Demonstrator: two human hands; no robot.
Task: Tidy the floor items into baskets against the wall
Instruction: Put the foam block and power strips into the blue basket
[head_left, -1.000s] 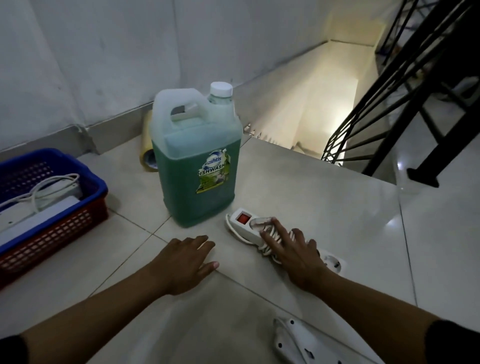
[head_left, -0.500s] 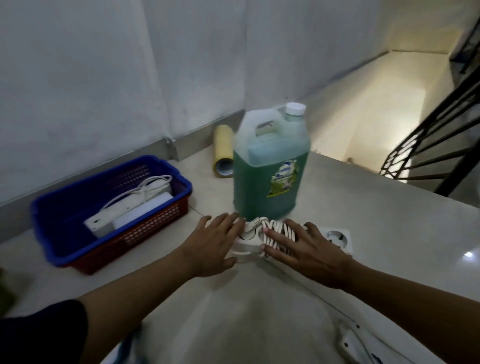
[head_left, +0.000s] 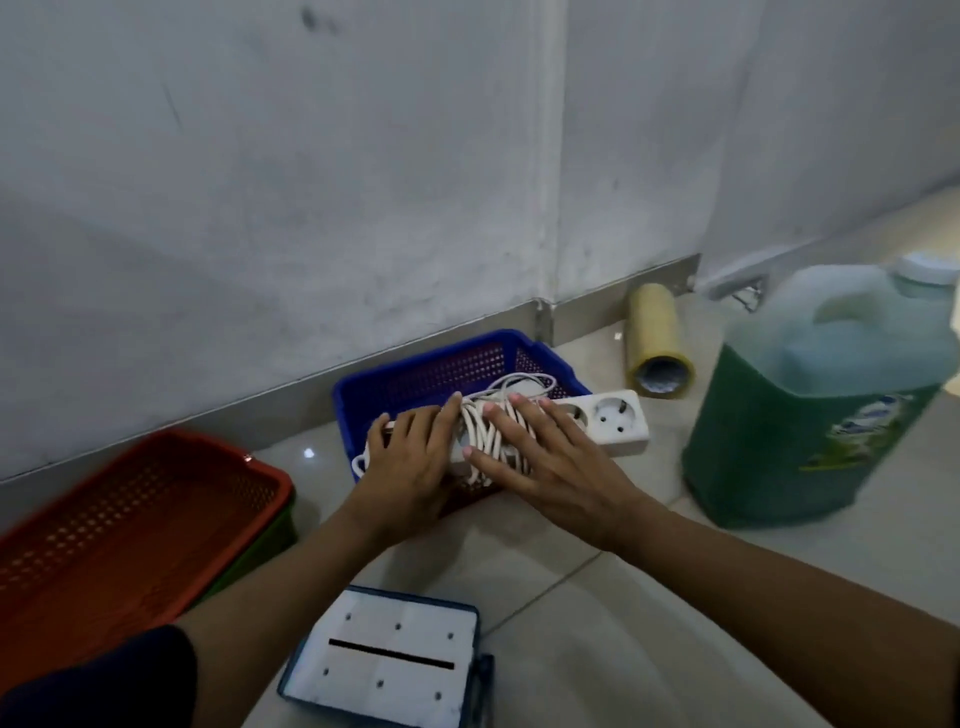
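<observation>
Both hands (head_left: 410, 467) (head_left: 550, 462) seemingly hold power strip (head_left: 613, 421) over blue basket (head_left: 415, 374).

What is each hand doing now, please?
Left hand: holding one end of the power strip.
Right hand: holding the strip's middle, over its coiled cord.
</observation>
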